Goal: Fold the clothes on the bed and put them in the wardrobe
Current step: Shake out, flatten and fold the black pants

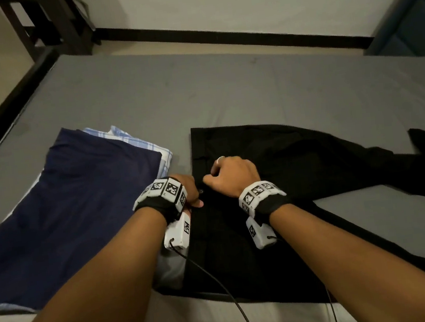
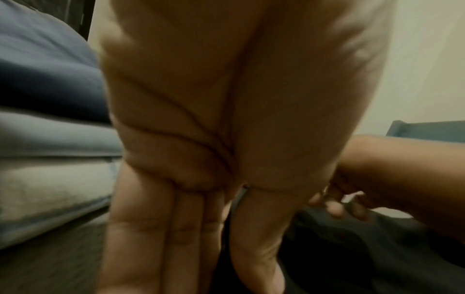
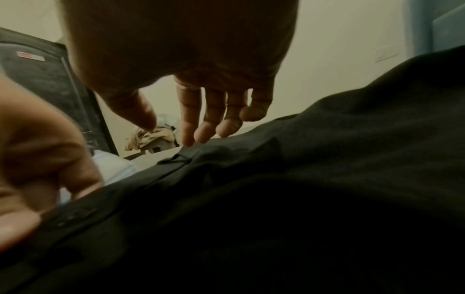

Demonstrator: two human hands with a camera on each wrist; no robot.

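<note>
Black trousers (image 1: 285, 157) lie spread on the grey bed (image 1: 224, 85), the legs running off to the right. Both hands work at the left edge by a small button. My left hand (image 1: 192, 189) pinches that edge, thumb on top and fingers behind it, as the right wrist view shows at the left side (image 3: 50, 159). My right hand (image 1: 231, 174) hovers knuckles up, its fingertips (image 3: 188, 139) touching the fabric edge (image 3: 191, 153) with the thumb apart. The left wrist view is filled by my left palm (image 2: 226, 119), with the right hand (image 2: 377, 169) beyond it.
A folded navy garment (image 1: 78, 202) lies on a blue checked one (image 1: 135, 140) to the left of the trousers. Dark wooden furniture (image 1: 57, 19) stands at the back left. A blue-grey panel (image 1: 415, 18) stands at the back right. Wrist-camera cables (image 1: 220, 287) trail over the near bed edge.
</note>
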